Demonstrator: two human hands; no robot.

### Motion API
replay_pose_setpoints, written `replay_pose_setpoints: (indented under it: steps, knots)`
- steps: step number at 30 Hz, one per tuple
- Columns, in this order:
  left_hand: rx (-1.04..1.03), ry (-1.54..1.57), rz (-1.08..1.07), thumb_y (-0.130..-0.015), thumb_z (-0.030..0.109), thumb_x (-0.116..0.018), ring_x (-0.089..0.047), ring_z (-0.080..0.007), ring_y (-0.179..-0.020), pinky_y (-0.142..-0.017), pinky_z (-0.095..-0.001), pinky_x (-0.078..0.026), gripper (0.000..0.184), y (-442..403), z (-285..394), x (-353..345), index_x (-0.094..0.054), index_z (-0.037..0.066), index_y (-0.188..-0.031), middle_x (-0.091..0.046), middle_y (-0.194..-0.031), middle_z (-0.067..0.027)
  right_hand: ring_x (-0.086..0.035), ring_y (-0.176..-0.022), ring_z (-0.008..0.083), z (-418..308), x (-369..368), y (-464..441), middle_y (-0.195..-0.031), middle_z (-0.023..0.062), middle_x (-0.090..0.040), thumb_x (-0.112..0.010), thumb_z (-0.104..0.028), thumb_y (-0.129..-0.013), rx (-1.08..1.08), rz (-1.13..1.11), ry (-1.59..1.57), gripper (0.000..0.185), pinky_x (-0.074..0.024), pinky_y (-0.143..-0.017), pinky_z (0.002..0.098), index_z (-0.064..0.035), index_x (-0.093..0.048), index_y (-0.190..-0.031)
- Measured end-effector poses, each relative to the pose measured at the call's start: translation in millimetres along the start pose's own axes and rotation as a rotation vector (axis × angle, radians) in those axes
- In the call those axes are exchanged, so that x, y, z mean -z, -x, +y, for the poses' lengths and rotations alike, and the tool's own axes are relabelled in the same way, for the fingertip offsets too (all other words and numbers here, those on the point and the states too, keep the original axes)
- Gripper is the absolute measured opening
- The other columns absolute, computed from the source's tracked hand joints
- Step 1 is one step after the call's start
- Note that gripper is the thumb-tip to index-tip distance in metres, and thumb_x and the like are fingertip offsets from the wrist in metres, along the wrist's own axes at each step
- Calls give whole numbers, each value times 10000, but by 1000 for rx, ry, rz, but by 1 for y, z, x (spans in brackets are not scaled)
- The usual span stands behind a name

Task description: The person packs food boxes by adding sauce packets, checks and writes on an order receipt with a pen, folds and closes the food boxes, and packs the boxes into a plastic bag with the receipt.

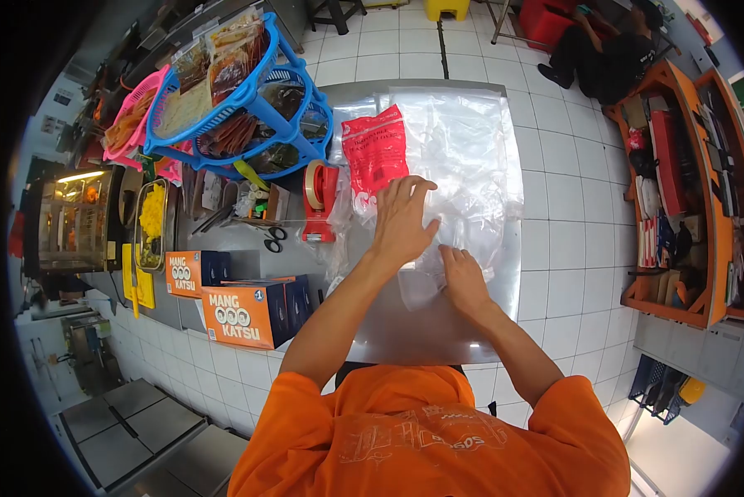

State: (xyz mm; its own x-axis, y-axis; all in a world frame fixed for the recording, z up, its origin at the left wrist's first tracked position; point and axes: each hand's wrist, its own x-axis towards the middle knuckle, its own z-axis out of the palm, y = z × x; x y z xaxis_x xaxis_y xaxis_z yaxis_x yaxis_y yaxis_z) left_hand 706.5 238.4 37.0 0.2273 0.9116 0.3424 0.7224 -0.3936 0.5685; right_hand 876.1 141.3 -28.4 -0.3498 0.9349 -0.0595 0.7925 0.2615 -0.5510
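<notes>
The left hand (403, 222) lies back up, its fingers (422, 184) loosely spread and curved over the lower edge of a red packet (375, 145) and the clear plastic beside it. The right hand (466, 283) is nearer the person's body, its fingers lying close together beside a clear plastic piece (422, 288); whether they pinch it cannot be told, since the film is so transparent.

That piece lies on the metal worktop (401, 335), between and just below the two hands. Beyond them, wider clear plastic sheets (461, 137) spread toward the worktop's far end, wrinkled and shiny. All this film looks very light, thin and limp, likely slippery on its face and apt to cling in layers; a free edge or corner, pinched between thumb and finger, seems the best hold, with a light pull so that it does not stretch or tear. The red packet looks soft and light as well, and its side edge would give a good grip.

Further left stand a red tape dispenser (317, 203), black scissors (275, 240), orange-fronted boxes (239, 317) and a blue basket rack (256, 106).
</notes>
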Motion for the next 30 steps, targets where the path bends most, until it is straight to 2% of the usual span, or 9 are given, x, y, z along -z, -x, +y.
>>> replay_pose_setpoints:
  steps: [5, 8, 11, 16, 19, 20, 22, 27, 30]
  knots:
    - [285, 496, -75, -937, 377, -680, -561, -317, -1230, -1046, -449, -404, 481, 80, 2, 38, -595, 81, -1306, -606, -1285, -143, -663, -1012, 374, -48, 103, 44, -1021, 215, -671, -643, -10, -808, 199, -476, -195, 289, -532, -895, 443, 57, -633, -1089]
    - [812, 1217, -114, -972, 687, -512, -554, -305, -1244, -1053, -453, -426, 741, 151, -17, 24, -545, 73, -1386, -584, -1348, -131, -697, -1068, 357, -44, 125, 77, -1145, 223, -688, -640, -51, -914, -300, -387, -904, 273, -571, -945, 437, 75, -658, -1157]
    - [1058, 1767, -119, -959, 811, -392, -571, -290, -1236, -1066, -439, -452, 918, 202, -6, 17, -470, 64, -1487, -578, -1380, -126, -715, -1057, 367, -25, 114, 95, -1222, 220, -684, -594, -125, -1012, -329, 27, -1612, 379, -618, -911, 491, 61, -587, -1342]
    - [937, 2276, -611, -1006, 625, -537, -588, -268, -1275, -1097, -433, -485, 804, 229, 24, 49, -378, 84, -1579, -501, -1527, -143, -740, -981, 406, -74, 113, 114, -1182, 297, -680, -605, -141, -1012, -299, 252, -1807, 521, -662, -748, 533, 10, -441, -1483]
    - [514, 1741, -772, -985, 399, -720, -548, -260, -1345, -1101, -422, -493, 765, 216, 0, 82, -370, 83, -1587, -492, -1545, -137, -742, -969, 440, -80, 115, 133, -1178, 348, -674, -611, -148, -1010, -344, 310, -1679, 526, -661, -729, 527, 33, -446, -1476]
    - [543, 1651, -730, -926, 103, -775, -563, -227, -1314, -1068, -395, -511, 732, 210, -3, 98, -409, 42, -1558, -560, -1470, -133, -745, -953, 447, -79, 117, 139, -1172, 358, -674, -613, -146, -1007, -353, 336, -1642, 524, -662, -719, 523, 36, -452, -1471]
    - [609, 1211, -665, -936, 55, -738, -585, -223, -1285, -1043, -388, -522, 641, 201, 3, 142, -457, 9, -1510, -607, -1399, -126, -750, -896, 452, -90, 134, 149, -1148, 362, -680, -620, -138, -998, -450, 261, -1478, 530, -664, -702, 514, 41, -456, -1468]
    - [146, 1274, -665, -963, 205, -729, -726, -232, -841, -719, -355, -575, 492, 195, -18, 192, -567, 21, -1390, -746, -991, -108, -762, -812, 430, -113, 131, 178, -1113, 358, -690, -640, -101, -962, -586, 327, -1309, 602, -675, -638, 470, 76, -405, -1487]
    - [263, 1792, -532, -1025, 441, -620, -688, -316, -1085, -906, -497, -542, 569, 202, -24, 172, -557, 17, -1399, -700, -1190, -176, -771, -814, 390, -118, 124, 190, -1130, 343, -688, -654, -97, -950, -506, 356, -1354, 721, -679, -630, 424, 24, -310, -1573]
